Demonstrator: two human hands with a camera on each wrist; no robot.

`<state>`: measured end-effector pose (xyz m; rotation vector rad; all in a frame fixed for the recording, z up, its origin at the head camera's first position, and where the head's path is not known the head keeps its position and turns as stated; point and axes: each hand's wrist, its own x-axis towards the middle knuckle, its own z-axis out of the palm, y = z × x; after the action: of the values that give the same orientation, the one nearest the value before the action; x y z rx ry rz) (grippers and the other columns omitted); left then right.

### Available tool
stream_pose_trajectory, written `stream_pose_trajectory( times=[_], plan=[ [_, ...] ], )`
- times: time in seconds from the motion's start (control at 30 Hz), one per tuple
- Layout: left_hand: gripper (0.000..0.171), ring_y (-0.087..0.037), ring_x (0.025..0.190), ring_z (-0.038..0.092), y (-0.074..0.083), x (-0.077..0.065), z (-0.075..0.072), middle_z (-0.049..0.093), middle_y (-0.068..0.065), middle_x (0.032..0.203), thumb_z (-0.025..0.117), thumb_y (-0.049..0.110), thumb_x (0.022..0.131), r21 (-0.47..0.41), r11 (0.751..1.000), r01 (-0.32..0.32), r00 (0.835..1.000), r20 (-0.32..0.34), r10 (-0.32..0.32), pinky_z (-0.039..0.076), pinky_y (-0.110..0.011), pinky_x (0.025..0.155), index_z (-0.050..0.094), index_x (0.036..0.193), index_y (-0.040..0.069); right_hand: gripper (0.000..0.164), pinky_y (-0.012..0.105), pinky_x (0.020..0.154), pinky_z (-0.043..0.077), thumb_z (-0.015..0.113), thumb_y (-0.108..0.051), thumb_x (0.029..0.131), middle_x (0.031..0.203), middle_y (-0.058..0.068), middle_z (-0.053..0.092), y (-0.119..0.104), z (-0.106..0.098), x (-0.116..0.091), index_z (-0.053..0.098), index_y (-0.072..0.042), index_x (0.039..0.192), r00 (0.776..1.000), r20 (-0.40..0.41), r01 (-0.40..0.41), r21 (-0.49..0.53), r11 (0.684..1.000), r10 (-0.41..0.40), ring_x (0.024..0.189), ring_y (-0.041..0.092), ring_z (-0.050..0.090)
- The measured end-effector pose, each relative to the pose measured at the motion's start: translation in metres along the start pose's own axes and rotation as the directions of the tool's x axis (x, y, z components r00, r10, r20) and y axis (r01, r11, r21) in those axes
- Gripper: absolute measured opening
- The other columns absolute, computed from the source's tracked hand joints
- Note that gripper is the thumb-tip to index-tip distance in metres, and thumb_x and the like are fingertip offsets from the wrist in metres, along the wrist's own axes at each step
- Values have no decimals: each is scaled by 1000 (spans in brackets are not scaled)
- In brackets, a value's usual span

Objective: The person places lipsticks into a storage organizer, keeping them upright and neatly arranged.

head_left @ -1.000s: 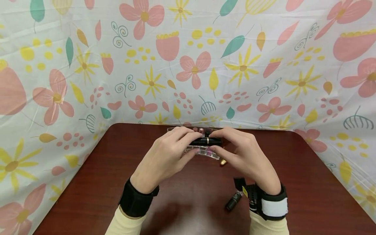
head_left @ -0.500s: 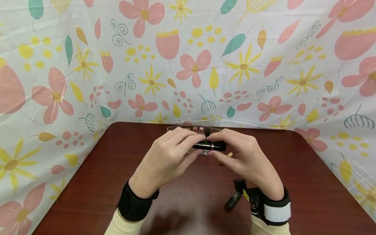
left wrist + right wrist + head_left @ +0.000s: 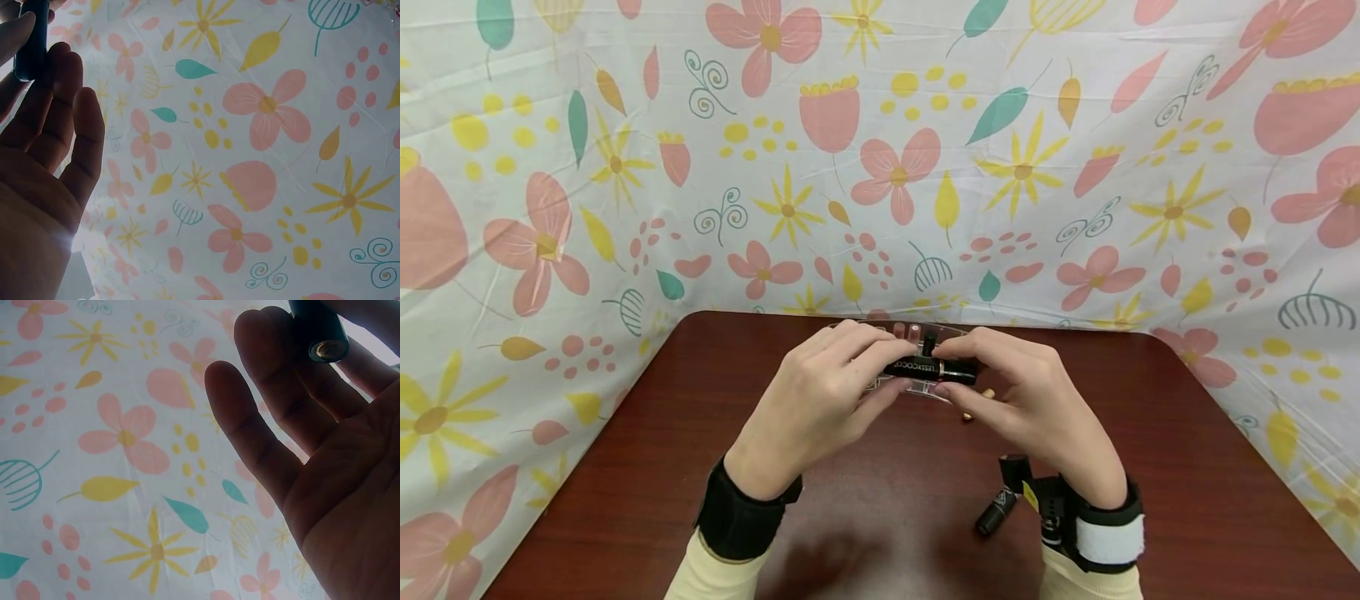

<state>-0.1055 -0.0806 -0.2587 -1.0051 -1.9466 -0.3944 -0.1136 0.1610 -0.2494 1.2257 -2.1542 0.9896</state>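
Observation:
Between both hands a black cosmetic tube [image 3: 917, 368] is held level, with pale lettering and a thin shiny ring around it. My left hand [image 3: 827, 379] pinches its left end between thumb and fingers. At the other end, my right hand [image 3: 1018, 387] pinches it the same way. The left wrist view shows one dark end of the tube [image 3: 31, 44] at the thumb. In the right wrist view the tube's round end [image 3: 328, 347] points toward the camera. Behind the hands, partly hidden, stands a clear organizer [image 3: 951, 332] with several lipsticks [image 3: 913, 333].
A gold-coloured small tube [image 3: 987, 394] lies beside the right thumb, partly covered. Closer to me, a black lipstick tube [image 3: 996, 512] lies on the dark red table [image 3: 865, 517], near the right wristband [image 3: 1108, 533]. A flower-printed cloth [image 3: 895, 175] rises behind the table.
The black tube has come slightly lower and turned in the fingers, so its lettering now faces the camera. Both hands keep their pinch on it and have shifted only a little.

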Motion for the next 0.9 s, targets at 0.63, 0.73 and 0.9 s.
stream_pose_trajectory(
  times=[0.63,0.73,0.9],
  plan=[
    [27,-15,103,65,-1,1,1,69,0,113,76,21,93,-5,1000,20,999,30,-20,54,-27,93,72,118,12,34,13,55,50,79,2,83,96,-6,68,3,3,2,69,-13,112,1000,13,2,-46,999,-1,69,-1,57],
    [27,-16,108,65,-1,1,1,68,-2,116,75,18,93,-13,1000,24,999,28,-24,54,-27,96,71,119,10,37,13,57,49,79,2,82,98,-6,69,3,4,3,68,-13,114,1000,22,6,-61,998,-5,71,0,57],
    [27,-18,112,64,0,0,1,65,-7,120,74,9,92,-53,998,36,999,17,-35,54,-26,97,70,120,8,44,15,60,52,80,-3,83,102,-5,70,2,8,4,66,-11,124,999,49,2,-70,998,1,75,1,60]
  ],
)
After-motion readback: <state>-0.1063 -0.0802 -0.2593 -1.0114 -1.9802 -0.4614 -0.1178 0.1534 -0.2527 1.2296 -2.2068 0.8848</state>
